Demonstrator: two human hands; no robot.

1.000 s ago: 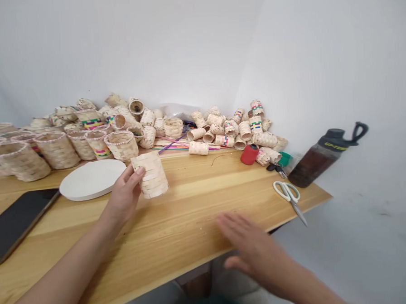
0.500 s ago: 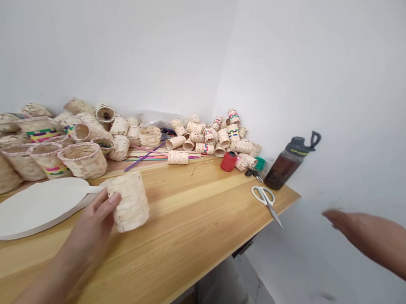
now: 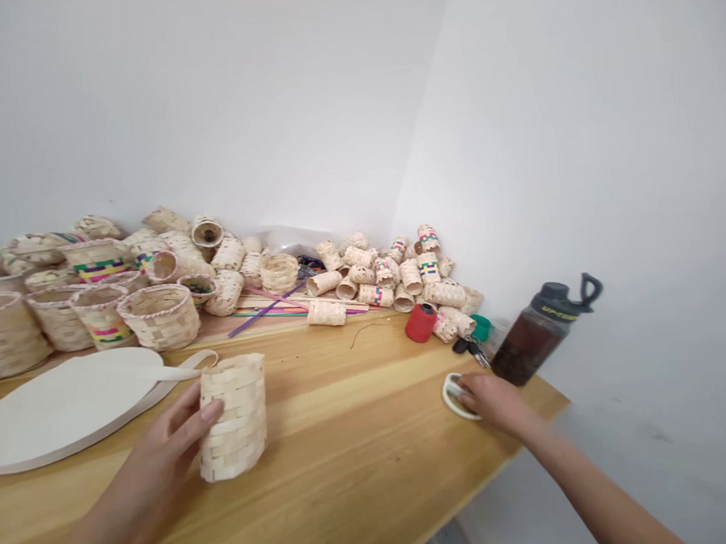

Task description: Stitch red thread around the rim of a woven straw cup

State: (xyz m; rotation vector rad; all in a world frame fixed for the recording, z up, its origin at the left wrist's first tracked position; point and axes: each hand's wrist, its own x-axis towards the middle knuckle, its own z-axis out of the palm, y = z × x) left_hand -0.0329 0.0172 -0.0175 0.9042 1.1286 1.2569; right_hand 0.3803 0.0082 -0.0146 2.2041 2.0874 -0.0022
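Observation:
My left hand (image 3: 180,432) is closed on a small woven basket (image 3: 237,417) of pale strips, its thumb on the near wall and the other fingers out of sight. The basket is upright at the left middle of the view. Over at the table's right edge, my right hand (image 3: 495,399) has its fingers on the white-handled scissors (image 3: 451,396). One handle loop shows to the left of the fingers, and the hand covers the blades. Left of the basket lies a flat white roll of strip (image 3: 71,405), its loose end reaching behind the left hand.
Several woven baskets (image 3: 162,319) stand and lie at the back left. A heap of small woven tubes (image 3: 412,276) fills the corner. A red thread cone (image 3: 421,323), keys (image 3: 473,350) and a dark bottle (image 3: 528,340) are close to the right hand. Colored strips (image 3: 268,309) lie behind.
My right hand has come left from beside the table onto the scissors. My left hand keeps hold of the basket. The whole view has shifted, with the table lower in the picture.

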